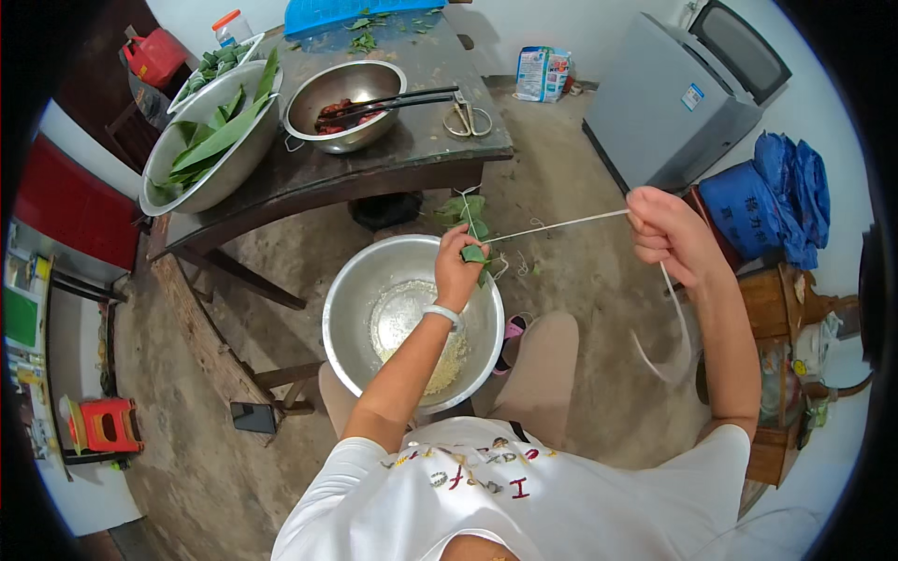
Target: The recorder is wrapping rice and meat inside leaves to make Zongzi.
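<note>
My left hand [461, 270] grips a green leaf-wrapped bundle [475, 254] above the right rim of a large metal basin [337, 308]. Loose rice grains [449, 365] lie in the basin's bottom. Off to the right, my right hand [663, 228] is closed on a white string [561, 224]. The string stretches taut from that fist to the bundle, and its loose tail hangs blurred below the fist. Most of the bundle is hidden by my left fingers. Behind it, more green leaves [468, 207] and white string ends show near the table edge.
A dark table [449, 70] holds a metal bowl [393, 73] of reddish meat pieces with black tongs, scissors [466, 120], and a basin [270, 133] of long leaves. A wooden bench [203, 329] bears a phone [254, 418]. A grey washing machine [659, 105] stands at right.
</note>
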### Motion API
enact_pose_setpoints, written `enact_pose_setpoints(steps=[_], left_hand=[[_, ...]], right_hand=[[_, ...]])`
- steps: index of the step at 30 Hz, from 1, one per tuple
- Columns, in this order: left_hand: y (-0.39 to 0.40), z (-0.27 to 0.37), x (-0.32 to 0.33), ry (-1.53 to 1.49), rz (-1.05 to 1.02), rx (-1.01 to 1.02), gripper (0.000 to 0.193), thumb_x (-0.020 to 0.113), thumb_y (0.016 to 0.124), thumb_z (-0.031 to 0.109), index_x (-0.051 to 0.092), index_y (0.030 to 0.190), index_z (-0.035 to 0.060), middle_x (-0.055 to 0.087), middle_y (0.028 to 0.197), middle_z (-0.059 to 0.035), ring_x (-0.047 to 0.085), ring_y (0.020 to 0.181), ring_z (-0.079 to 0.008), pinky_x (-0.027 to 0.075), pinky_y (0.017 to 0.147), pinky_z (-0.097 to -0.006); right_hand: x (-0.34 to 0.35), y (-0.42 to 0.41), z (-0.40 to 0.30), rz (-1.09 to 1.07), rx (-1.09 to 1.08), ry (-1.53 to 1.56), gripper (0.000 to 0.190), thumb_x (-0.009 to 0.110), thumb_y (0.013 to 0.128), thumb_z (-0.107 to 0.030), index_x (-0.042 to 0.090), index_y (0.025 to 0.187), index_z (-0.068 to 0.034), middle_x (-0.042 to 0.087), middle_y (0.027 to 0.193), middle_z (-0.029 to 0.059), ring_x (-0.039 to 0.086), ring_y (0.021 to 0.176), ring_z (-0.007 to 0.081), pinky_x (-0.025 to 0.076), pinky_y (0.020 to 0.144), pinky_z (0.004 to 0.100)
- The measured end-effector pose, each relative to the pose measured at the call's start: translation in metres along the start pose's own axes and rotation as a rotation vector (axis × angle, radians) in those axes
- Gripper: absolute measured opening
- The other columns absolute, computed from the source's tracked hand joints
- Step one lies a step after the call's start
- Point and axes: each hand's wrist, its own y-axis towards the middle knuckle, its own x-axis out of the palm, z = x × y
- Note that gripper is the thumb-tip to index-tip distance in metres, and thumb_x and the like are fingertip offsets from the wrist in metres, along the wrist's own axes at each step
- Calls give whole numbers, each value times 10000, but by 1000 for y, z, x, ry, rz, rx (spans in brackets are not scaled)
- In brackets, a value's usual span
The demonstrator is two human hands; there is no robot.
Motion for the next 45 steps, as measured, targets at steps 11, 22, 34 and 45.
enact_pose_setpoints(steps=[11, 22, 34, 45], left_hand=[[-4, 6, 21, -260, 5, -70, 378, 805, 750, 110, 514, 985, 55, 556, 1257, -170, 582, 1086, -326, 482, 910, -372], [-9, 24, 19, -29, -42, 83, 562, 858, 693, 144, 516, 1129, 50, 505, 1324, -186, 540, 1155, -317, 463, 955, -354], [-3, 0, -143, 117, -57, -68, 341, 755, 776, 136, 679, 1107, 105, 658, 1129, -95, 602, 1056, -242, 500, 875, -342], [-85, -56, -299, 133, 221, -264, 263, 717, 821, 41, 666, 1079, 45, 686, 1034, -57, 645, 983, -165, 505, 888, -307]], right_hand=[[58, -34, 64, -43, -232, 370, 265, 423, 1041, -242, 423, 803, -126, 351, 657, -46, 341, 612, 78, 406, 745, 291], [58, -89, 122, 287, -230, 279, 223, 450, 1022, -165, 450, 808, -105, 358, 637, -42, 296, 577, 72, 328, 627, 272], [40, -97, 225, 492, -393, -478, 168, 526, 986, -127, 542, 840, -44, 599, 1026, 69, 542, 981, 146, 471, 841, 324], [38, -89, 286, -106, 69, -1315, 208, 657, 849, -239, 678, 865, -33, 666, 980, 186, 631, 913, 368, 506, 795, 442]])
